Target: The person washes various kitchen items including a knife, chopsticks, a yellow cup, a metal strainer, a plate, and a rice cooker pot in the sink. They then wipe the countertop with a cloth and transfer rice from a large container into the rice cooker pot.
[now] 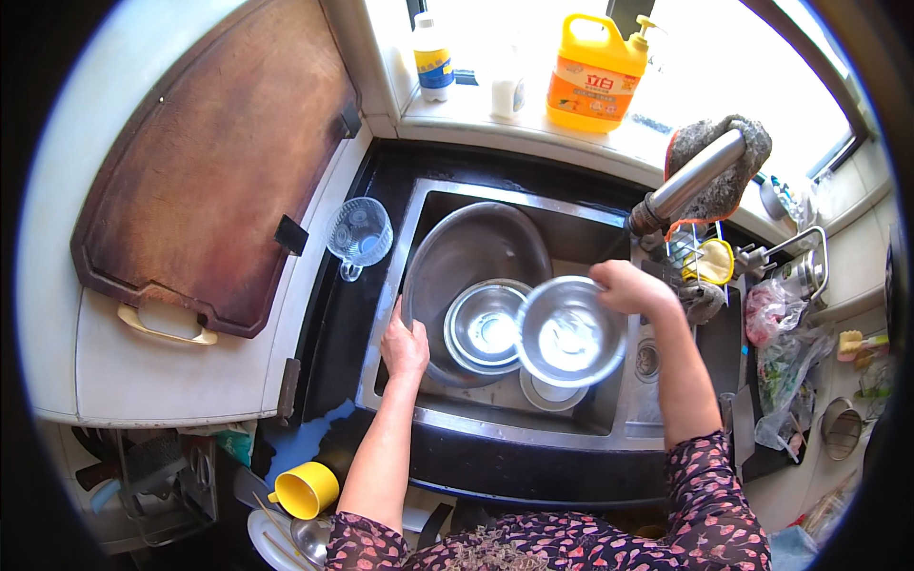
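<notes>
My left hand (405, 347) grips the left rim of a large dark metal basin (457, 250), which sits tilted in the stainless steel sink (500, 428). Inside the basin's lower right part rest nested steel bowls (493, 328). My right hand (628, 285) holds the upper right rim of another steel bowl (571, 332), slightly blurred, whose left edge overlaps the nested bowls in view. Partly hidden beneath this bowl, a small round dish (553, 395) lies on the sink floor.
A metal faucet (689, 182) with a grey cloth over it stands behind the sink at the right. A glass mug (359, 235) is left of the sink, a yellow mug (307, 491) at lower left. A detergent jug (594, 78) stands on the sill; plastic bags (785, 371) lie at right.
</notes>
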Available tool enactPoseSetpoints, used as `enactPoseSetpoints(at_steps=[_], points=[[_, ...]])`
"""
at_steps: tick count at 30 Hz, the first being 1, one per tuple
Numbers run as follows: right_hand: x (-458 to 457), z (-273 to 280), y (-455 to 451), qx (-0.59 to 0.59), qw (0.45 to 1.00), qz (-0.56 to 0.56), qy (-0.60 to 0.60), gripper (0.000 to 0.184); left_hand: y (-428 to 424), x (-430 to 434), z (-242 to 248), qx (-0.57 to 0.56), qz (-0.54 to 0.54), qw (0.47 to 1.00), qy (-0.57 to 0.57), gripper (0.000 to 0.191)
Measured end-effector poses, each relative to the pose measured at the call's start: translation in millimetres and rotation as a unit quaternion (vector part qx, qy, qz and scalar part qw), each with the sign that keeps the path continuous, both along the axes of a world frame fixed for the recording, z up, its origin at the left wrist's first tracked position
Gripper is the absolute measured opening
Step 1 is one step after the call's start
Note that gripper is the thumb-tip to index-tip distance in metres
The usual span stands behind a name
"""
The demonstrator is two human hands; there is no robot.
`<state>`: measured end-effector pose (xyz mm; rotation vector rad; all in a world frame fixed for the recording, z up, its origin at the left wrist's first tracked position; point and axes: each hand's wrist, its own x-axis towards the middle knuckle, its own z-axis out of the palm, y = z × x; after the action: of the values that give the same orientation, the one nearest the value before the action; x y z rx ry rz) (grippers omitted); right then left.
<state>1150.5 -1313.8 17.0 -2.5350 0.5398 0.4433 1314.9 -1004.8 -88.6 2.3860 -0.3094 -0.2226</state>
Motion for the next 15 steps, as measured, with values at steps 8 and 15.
enactPoseSetpoints(at_steps=[8,15], points=[[4,-83,16,0.336,0.931,-0.141,-0.013,0.046,-2,-2,5,-0.004,-0.006,1.0,0.026,0.05],[-13,-163,27,0.05,0.974,0.041,0.219,0.055,-3,1,-3,0.002,-0.008,1.0,0.017,0.05]])
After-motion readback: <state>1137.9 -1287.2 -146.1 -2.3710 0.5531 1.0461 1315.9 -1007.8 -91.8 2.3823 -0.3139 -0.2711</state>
